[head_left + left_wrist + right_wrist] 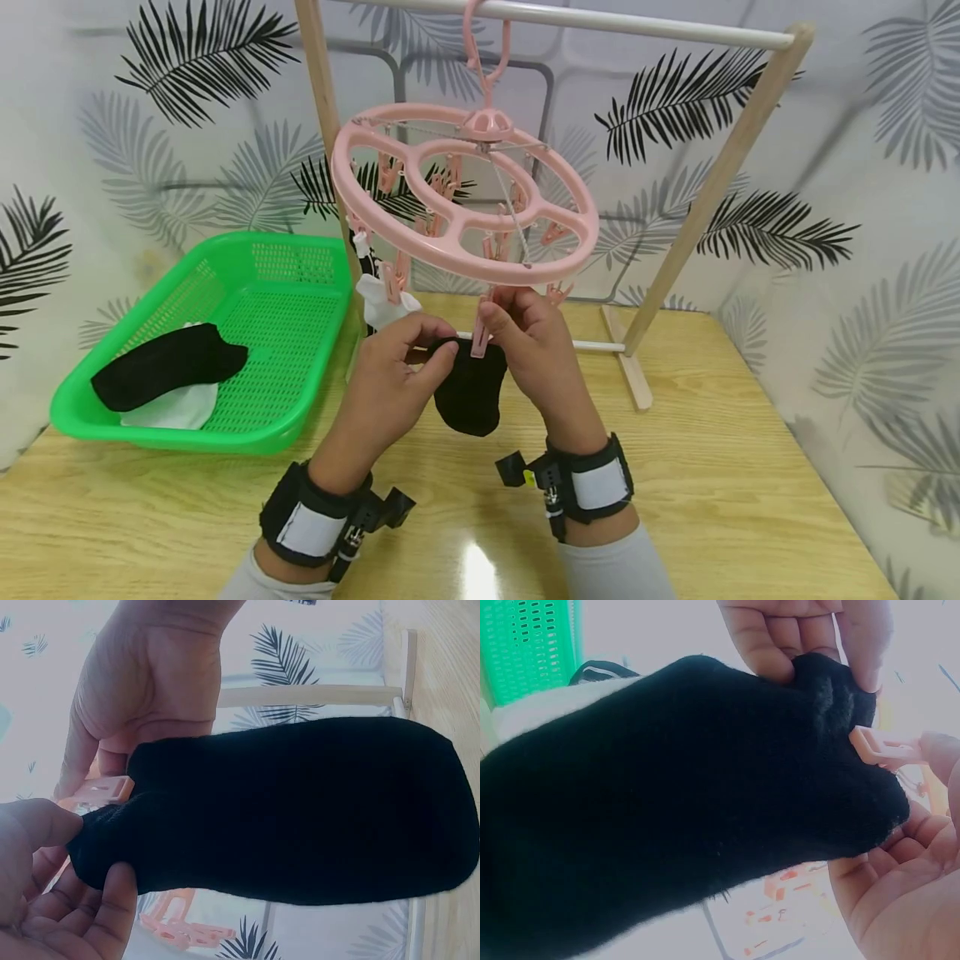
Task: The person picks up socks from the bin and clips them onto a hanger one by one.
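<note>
A black sock (468, 396) hangs below the pink round clip hanger (487, 125). My left hand (397, 379) pinches one corner of its top edge between thumb and fingers. At the other side, my right hand (540, 350) grips a pink clothespin (480, 329), thumb in front. In the right wrist view, the tip of the clothespin (866, 746) overlaps the sock's cuff (832, 697) between both hands. The sock (300, 810) stretches away flat in the left wrist view. Part of the right fingers is hidden behind the clothespin and cuff.
A white sock (382, 304) hangs from a clip at the hanger's left. The hanger hooks over a white rod (645, 25) on wooden posts (712, 200). On the left, a green basket (277, 325) holds a black sock (172, 367) over a white piece (176, 408).
</note>
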### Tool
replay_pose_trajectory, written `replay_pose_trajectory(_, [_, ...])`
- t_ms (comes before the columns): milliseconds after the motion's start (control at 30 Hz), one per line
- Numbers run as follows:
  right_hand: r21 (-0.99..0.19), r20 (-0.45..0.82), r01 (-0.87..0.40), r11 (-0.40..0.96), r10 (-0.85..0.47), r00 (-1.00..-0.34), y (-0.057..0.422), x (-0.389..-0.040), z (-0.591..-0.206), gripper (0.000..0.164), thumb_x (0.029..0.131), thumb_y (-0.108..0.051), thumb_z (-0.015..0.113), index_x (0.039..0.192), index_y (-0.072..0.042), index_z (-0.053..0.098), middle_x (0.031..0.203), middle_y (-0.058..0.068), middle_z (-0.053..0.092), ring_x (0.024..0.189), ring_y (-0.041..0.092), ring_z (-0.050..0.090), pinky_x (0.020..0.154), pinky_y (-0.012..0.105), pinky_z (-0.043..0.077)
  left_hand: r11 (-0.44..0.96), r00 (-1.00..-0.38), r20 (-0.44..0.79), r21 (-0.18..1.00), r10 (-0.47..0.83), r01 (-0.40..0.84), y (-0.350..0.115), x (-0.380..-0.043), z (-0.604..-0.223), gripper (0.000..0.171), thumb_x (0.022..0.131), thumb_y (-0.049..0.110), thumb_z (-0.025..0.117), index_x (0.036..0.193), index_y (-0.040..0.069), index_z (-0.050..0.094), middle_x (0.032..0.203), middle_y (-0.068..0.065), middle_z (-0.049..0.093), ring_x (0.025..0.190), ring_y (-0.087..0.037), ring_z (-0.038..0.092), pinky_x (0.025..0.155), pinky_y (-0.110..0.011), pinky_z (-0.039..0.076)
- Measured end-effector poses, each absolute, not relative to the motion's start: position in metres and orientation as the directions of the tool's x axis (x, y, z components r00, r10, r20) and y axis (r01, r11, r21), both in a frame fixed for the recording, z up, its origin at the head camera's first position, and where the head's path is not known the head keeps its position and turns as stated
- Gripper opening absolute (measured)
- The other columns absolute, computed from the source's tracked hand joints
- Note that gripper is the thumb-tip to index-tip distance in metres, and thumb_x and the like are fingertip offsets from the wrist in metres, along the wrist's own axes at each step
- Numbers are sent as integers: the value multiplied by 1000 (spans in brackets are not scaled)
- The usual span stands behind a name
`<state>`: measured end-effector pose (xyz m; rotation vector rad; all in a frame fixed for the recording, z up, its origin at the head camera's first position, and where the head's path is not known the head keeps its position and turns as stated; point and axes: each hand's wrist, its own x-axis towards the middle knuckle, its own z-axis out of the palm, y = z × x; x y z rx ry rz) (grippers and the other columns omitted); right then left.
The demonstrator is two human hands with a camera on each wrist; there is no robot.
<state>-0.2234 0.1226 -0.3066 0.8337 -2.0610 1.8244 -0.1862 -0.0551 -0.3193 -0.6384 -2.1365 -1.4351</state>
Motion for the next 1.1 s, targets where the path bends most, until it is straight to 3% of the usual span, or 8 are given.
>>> replay_pose_trajectory(667, [-806, 557, -589, 52, -266, -786, 123, -228, -299, 62, 89, -59, 60, 104, 0, 60, 84, 10, 59, 78, 24, 61, 70, 31, 51, 349, -756, 648, 689, 94, 635, -61, -193, -313, 9, 90, 4, 71, 99, 3, 69, 93, -5, 69, 86, -14, 65, 75, -33, 57])
replay_pose_trajectory(900, [-799, 567, -599, 52, -267, -779, 124, -229, -301, 56, 91, -55, 61, 102, 0, 60, 83, 10, 59, 75, 23, 60, 67, 31, 50, 360, -764, 644, 702, 50, 615, -65, -187, -308, 10, 91, 7, 71, 100, 4, 69, 95, -4, 69, 89, -14, 65, 76, -35, 57])
replay_pose_trajectory(1000, [-808, 558, -588, 35, -275, -783, 124, -228, -304, 51, 93, -50, 62, 102, 0, 59, 81, 11, 58, 72, 24, 60, 66, 32, 51, 366, -732, 681, 672, 37, 644, -67, -181, -305, 9, 90, 7, 72, 99, 5, 70, 95, -2, 69, 89, -13, 65, 77, -33, 57])
replay_pose_trajectory(1100, [-813, 554, -582, 20, -285, -782, 124, -226, -306, 45, 96, -44, 62, 102, 0, 59, 79, 12, 58, 70, 26, 60, 65, 33, 51, 373, -655, 755, 595, 45, 712, -69, -177, -301, 8, 90, 6, 72, 97, 5, 70, 96, -1, 68, 90, -12, 64, 76, -32, 57])
